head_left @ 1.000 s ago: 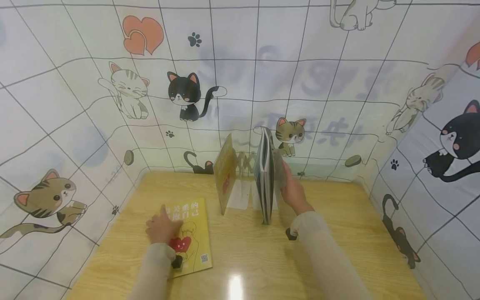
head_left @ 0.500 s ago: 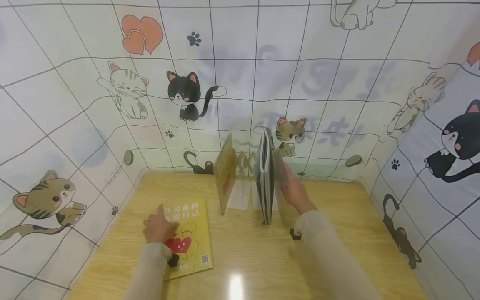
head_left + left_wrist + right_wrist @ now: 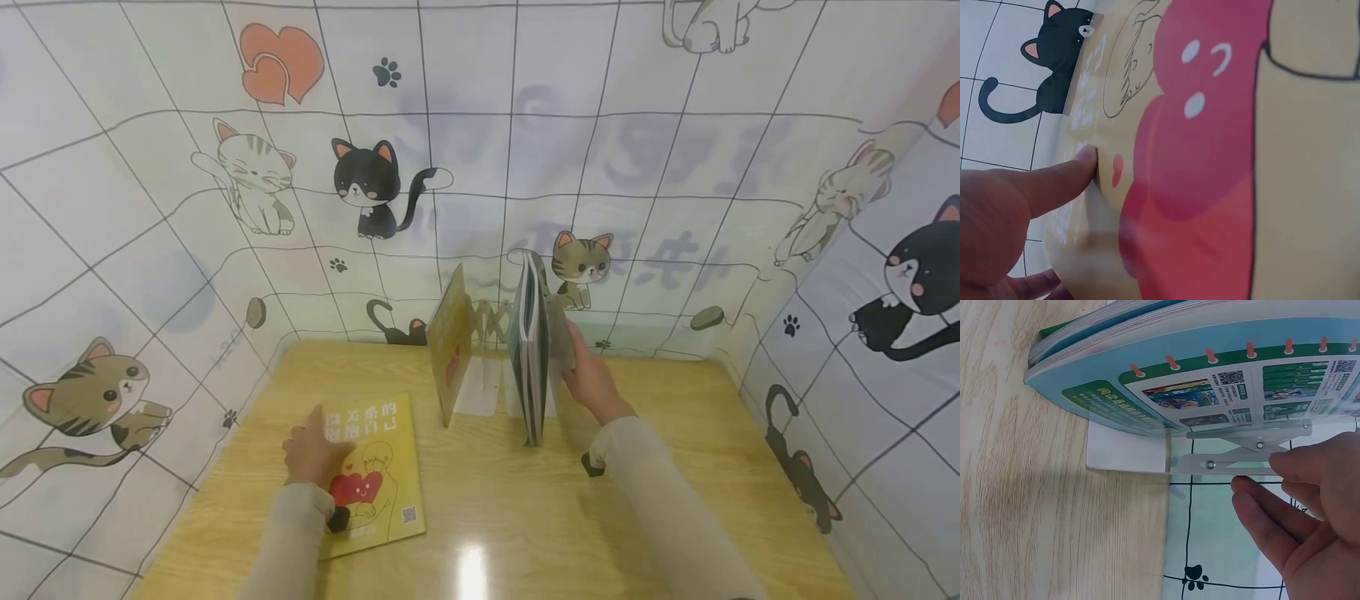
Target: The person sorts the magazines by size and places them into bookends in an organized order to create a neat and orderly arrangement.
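My left hand (image 3: pixel 309 454) holds the left edge of a yellow book (image 3: pixel 393 467) lying on the table, its cover showing a red heart and white lettering. In the left wrist view the thumb (image 3: pixel 1069 181) touches the cover, while the other fingers are mostly hidden behind the edge. With my right hand (image 3: pixel 595 387) I pinch the right side of a metal expanding bookend (image 3: pixel 1229 464) with crossed bars. Several thin books (image 3: pixel 531 367) stand upright against that side. Another yellow book (image 3: pixel 447 354) leans at the bookend's left side.
The wooden table (image 3: pixel 495 517) meets a cloth wall (image 3: pixel 480 167) printed with cats and grid lines close behind the bookend. Similar cloth walls rise at left and right.
My left hand has shifted slightly left, uncovering more of the yellow book's cover. The right wrist has moved a little to the right; the bookend and standing books look unmoved.
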The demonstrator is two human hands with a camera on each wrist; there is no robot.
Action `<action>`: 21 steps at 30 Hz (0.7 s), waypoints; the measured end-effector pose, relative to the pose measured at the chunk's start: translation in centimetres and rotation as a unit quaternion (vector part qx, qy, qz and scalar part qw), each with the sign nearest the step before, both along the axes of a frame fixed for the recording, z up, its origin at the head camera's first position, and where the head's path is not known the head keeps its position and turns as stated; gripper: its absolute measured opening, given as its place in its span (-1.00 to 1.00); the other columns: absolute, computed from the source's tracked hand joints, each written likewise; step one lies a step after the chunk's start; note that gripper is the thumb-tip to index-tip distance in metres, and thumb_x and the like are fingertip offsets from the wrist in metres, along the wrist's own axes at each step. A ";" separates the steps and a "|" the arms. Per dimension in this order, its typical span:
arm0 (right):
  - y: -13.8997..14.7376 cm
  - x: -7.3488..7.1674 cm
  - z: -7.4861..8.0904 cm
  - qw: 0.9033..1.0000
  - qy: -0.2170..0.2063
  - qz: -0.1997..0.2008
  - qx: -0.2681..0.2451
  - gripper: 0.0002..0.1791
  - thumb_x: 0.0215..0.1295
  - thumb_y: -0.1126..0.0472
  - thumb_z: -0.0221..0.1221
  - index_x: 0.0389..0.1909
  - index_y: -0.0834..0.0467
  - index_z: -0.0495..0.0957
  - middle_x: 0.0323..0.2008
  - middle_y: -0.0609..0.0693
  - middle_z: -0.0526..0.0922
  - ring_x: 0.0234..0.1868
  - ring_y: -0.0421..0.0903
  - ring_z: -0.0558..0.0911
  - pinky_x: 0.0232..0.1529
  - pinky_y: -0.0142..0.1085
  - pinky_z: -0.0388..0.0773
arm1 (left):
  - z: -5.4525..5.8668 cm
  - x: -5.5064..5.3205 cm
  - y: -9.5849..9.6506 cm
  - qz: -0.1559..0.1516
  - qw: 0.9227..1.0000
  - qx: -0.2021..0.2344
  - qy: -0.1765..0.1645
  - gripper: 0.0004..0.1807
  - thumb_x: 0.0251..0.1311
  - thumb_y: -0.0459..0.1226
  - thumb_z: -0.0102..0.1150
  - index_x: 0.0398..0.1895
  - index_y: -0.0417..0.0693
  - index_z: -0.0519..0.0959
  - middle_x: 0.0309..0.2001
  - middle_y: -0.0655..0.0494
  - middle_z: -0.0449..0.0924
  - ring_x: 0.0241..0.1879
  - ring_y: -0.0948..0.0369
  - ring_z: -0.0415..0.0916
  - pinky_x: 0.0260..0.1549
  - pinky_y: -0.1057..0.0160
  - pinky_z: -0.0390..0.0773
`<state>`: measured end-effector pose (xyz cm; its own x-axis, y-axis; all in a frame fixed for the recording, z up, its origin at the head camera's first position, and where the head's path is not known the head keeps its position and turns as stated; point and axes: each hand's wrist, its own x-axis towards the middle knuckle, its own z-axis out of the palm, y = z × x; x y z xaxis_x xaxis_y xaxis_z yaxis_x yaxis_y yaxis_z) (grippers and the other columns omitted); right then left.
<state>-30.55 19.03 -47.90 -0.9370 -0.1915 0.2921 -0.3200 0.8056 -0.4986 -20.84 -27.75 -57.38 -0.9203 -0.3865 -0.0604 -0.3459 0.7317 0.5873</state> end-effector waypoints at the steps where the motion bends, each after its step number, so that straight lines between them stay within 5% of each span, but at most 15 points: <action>1: 0.0 0.0 0.0 1.000 -0.003 0.001 0.000 0.07 0.15 0.45 0.26 0.54 0.01 -0.18 -0.69 0.02 0.39 -0.70 -0.04 0.37 -0.63 -0.19 0.36 | 0.0 0.0 -0.1 -0.001 1.000 0.006 0.001 0.15 -0.12 -0.13 0.47 0.54 -0.05 -0.01 0.13 -0.50 0.20 0.01 -0.33 0.14 -0.15 -0.31 0.30; 21: 0.1 -0.1 -0.2 1.000 -0.009 -0.005 0.000 0.06 0.17 0.44 0.26 0.55 -0.03 -0.18 -0.59 0.08 0.49 -0.62 -0.01 0.44 -0.55 -0.13 0.43 | -0.7 -0.1 -1.9 -0.019 0.997 0.079 0.000 0.26 -0.02 -0.15 0.45 0.57 0.11 -0.30 0.32 -0.57 -0.04 0.25 -0.47 -0.07 0.13 -0.44 0.06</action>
